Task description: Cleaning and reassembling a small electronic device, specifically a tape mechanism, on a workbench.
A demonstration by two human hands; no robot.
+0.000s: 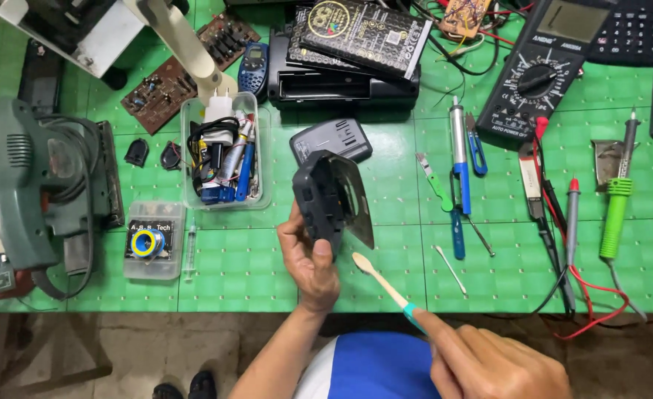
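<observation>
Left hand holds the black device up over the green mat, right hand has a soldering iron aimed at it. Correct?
Not quite. In the head view the right hand holds a toothbrush, not a soldering iron. The left hand does hold the black device over the green mat.

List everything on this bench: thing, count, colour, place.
Small hinged plastic device: 1, black, held above the centre.
Toothbrush with teal grip: 1, cream, lower centre.
Clear plastic tub of parts: 1, left of centre.
Bare circuit boards: 2, brown, upper left.
Digital multimeter: 1, black, upper right.
Soldering iron with green handle: 1, right.
Power sander: 1, grey-green, far left.
Gridded table mat: 1, green.
Left hand: fingers around the device.
Right hand: holds the toothbrush.
</observation>
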